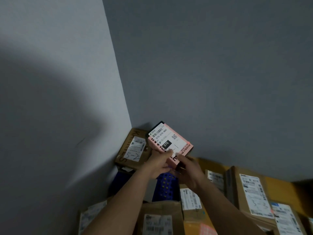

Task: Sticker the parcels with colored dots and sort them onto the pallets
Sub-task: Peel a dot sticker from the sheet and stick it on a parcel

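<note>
**Hidden or unclear:** both hands cover the lower end of the pink box (186, 147); its large black lettering is masked by the white label (161, 135) and by the fingers, and reads only in fragments; the space between the two palms is blurred, and nothing there can be identified; the parcels (249, 192) along the lower edge are soft with blur, their labels unreadable, and several are cut off by the frame; a sheet of pink dots (205, 228) is cut off at the bottom edge; the blue pallet (166, 187) shows only in the gap between the forearms.

**Edges and room:** the box is held in the air before the corner where two grey walls (211, 73) meet, apart from both; a brown carton (130, 150) stands in that corner, behind and left of the box; the space above and to the right of the box is open; below, the parcels lie close together.

**Grip:** the left hand (159, 164) holds the lower left edge, thumb on the label face; the right hand (189, 170) holds the lower right corner, fingers curled round it.

**Appearance:** the box is flat, rectangular and tilted, top end away from the person; the label carries a barcode, a square code, "070-070-A80" and a black patch reading "070"; the right side reads "INVISIBLE".
</note>
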